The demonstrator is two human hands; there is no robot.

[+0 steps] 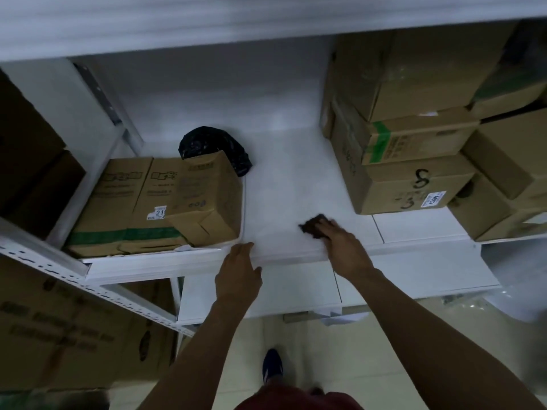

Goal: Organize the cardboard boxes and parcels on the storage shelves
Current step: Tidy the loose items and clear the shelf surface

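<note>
While left hand rests open on shelf, right hand grips dark cloth between boxes.

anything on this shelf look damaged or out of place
Yes. The small box on the left sits tilted against the flattened cartons, its flap open and crumpled. A black bag is stuffed behind it. The stack on the right looks slightly uneven.
</note>
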